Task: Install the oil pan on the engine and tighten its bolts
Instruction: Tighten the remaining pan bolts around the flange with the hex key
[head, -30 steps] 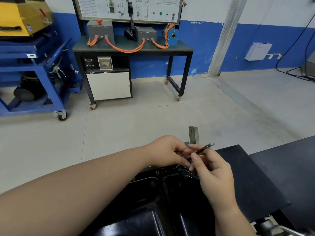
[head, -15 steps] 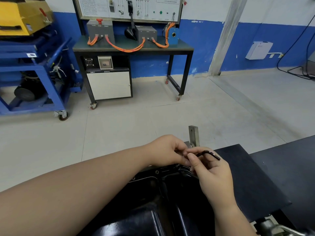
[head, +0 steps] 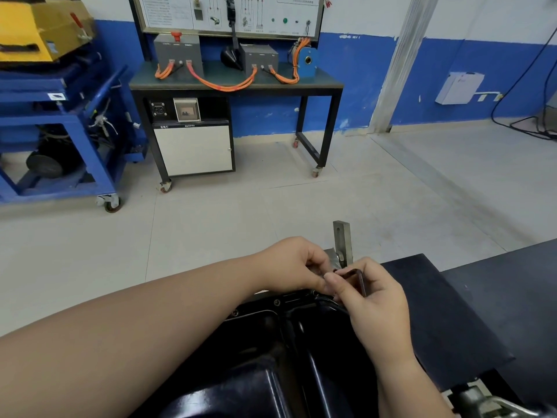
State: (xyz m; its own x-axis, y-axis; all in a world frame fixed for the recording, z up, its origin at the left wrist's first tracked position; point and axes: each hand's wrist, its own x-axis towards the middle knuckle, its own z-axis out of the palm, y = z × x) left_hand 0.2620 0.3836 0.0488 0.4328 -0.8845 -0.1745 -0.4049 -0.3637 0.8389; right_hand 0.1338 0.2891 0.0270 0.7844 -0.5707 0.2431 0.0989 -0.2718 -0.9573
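Oil pan (head: 271, 357) is lying straight below you, black and glossy. Its long axis is running from your body away toward the floor beyond, and its far rim is sitting under your fingertips. You are working on one pan, and two bolt heads (head: 276, 302) are showing on the left part of that far rim.

You are holding one hex key (head: 359, 274) over the pan's far right corner. Its bend is sitting uppermost. One leg is running roughly level to the left, toward the spot where your two hands are meeting. The other leg is pointing down and back toward you across your right fingers.

Your right hand (head: 373, 300) is gripping the key with its fingers curled round the bend and the thumb pressing on the level leg. Your left hand (head: 295, 263) is reaching in from the left with its fingers curled tight, pinching the key's left end. What lies under those fingertips is hidden.

One upright metal bracket (head: 342, 239) is standing just behind your hands. A black table top (head: 446, 312) is lying beside the pan on your right. Across the floor, one workbench (head: 235, 86) is carrying orange cables (head: 223, 84), and one blue cart (head: 60, 122) is standing to its left.
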